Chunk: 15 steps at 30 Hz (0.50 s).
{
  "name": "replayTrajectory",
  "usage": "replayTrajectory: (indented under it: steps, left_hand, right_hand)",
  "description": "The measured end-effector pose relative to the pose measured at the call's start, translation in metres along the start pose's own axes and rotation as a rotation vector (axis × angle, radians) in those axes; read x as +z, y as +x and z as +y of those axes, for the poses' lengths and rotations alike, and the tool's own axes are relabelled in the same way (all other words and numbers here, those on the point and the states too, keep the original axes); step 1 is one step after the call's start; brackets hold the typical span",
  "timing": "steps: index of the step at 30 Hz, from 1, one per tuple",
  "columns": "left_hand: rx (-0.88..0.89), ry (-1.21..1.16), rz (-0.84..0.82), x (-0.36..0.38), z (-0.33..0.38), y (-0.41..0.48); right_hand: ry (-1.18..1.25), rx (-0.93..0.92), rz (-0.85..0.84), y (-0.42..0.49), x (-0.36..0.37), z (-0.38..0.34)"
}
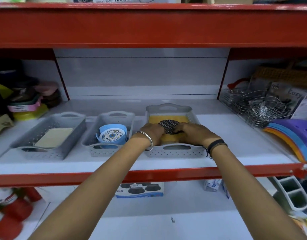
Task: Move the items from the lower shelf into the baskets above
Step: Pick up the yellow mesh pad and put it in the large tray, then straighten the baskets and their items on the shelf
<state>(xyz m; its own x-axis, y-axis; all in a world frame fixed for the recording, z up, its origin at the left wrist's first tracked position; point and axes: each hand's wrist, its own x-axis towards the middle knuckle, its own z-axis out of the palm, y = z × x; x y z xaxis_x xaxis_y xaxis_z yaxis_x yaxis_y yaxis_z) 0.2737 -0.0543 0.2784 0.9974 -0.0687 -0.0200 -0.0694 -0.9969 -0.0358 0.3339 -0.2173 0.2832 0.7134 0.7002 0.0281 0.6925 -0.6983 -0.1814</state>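
Observation:
Three grey perforated baskets stand in a row on the middle shelf. The right basket (173,152) holds a yellow pack (181,119) with a round black patterned window. Both hands are inside this basket: my left hand (153,131) and my right hand (193,133) grip the near end of the yellow pack, fingers curled over it. The middle basket (104,152) contains a blue item with a round floral face (109,135). The left basket (45,154) holds a flat cream pack (53,137). On the lower shelf, a blue box showing dark bowls (139,190) stands under the red beam.
A red shelf beam (149,175) runs below my forearms and another red beam (149,26) overhead. Wire baskets (263,108) and stacked coloured plastic pieces (291,135) sit to the right. Coloured containers (27,108) lie left. Red items (12,210) and a white divided holder (295,194) occupy the lower shelf.

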Motion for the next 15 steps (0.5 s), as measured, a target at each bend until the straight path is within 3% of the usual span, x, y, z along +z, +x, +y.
replayTrajectory:
  steps: [4, 6, 8, 10, 12, 13, 15]
  left_hand:
    - [-0.003, -0.363, 0.127, -0.014, -0.007, -0.016]
    - [-0.021, -0.499, 0.271, -0.029, -0.017, -0.026]
    - [-0.076, -0.481, 0.391, -0.047, -0.048, -0.046]
    - [-0.127, -0.355, 0.277, -0.057, -0.089, -0.063]
    - [-0.196, -0.234, 0.005, -0.056, -0.126, -0.082]
    - [-0.206, -0.234, -0.099, -0.053, -0.141, -0.091]
    - [-0.172, -0.311, -0.154, -0.044, -0.152, -0.104]
  right_hand:
    - [0.103, -0.001, -0.044, 0.001, -0.007, -0.009]
    - [0.233, 0.009, 0.038, -0.006, -0.017, -0.017]
    - [0.315, -0.025, 0.164, -0.003, -0.025, -0.042]
    - [0.360, -0.090, 0.204, 0.004, -0.029, -0.074]
    - [0.388, -0.173, 0.169, 0.017, -0.027, -0.107]
    - [0.363, -0.202, 0.134, 0.026, -0.023, -0.122]
    - [0.236, -0.227, 0.042, 0.039, -0.013, -0.141]
